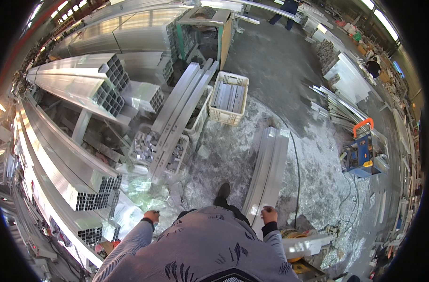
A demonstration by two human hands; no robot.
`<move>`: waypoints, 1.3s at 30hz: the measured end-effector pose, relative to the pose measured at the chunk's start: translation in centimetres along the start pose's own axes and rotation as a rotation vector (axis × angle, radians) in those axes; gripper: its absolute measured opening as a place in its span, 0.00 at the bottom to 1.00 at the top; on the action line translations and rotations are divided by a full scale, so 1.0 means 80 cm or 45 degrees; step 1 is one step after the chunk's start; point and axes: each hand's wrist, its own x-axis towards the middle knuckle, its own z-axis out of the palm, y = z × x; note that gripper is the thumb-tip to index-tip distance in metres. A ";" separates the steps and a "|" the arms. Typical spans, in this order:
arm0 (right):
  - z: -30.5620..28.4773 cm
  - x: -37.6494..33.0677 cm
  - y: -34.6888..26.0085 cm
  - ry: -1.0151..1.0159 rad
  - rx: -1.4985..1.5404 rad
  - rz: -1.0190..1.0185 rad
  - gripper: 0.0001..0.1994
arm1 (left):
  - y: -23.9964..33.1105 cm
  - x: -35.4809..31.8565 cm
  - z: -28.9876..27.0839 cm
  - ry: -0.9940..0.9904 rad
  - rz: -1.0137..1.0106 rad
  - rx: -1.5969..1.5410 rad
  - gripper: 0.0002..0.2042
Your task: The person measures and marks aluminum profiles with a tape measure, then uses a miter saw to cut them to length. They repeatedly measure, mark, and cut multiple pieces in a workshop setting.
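My left hand (152, 216) hangs at my left side with its fingers curled in. Whatever it may hold is hidden or too small to make out. On the other side, my right hand (269, 215) is also closed, and its contents, if any, do not show. It is nearest to long silver metal profiles (266, 169) lying side by side on the floor, and appears above their near end; I cannot tell whether it touches them. One dark shoe (224, 190) of mine shows ahead, left of these profiles.
Stacked square metal tubes (83, 80) fill the left side. A white crate (228, 113) holds short metal pieces; long profiles (177, 113) lie across other crates beside it. A blue stand with an orange handle (360, 150) is at right. A cable (297, 174) crosses the floor. Another person (287, 11) stands far off.
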 end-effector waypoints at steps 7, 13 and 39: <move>0.012 0.178 -0.157 -0.079 0.008 -0.195 0.08 | 0.053 -0.002 -0.053 -0.024 -0.265 -0.604 0.14; 0.058 0.231 -0.234 -0.195 0.013 -0.035 0.13 | 0.167 0.075 -0.042 0.078 0.002 -0.514 0.16; 0.158 0.359 -0.415 -0.167 -0.494 0.116 0.14 | 0.152 0.361 -0.202 0.116 -0.266 -1.023 0.17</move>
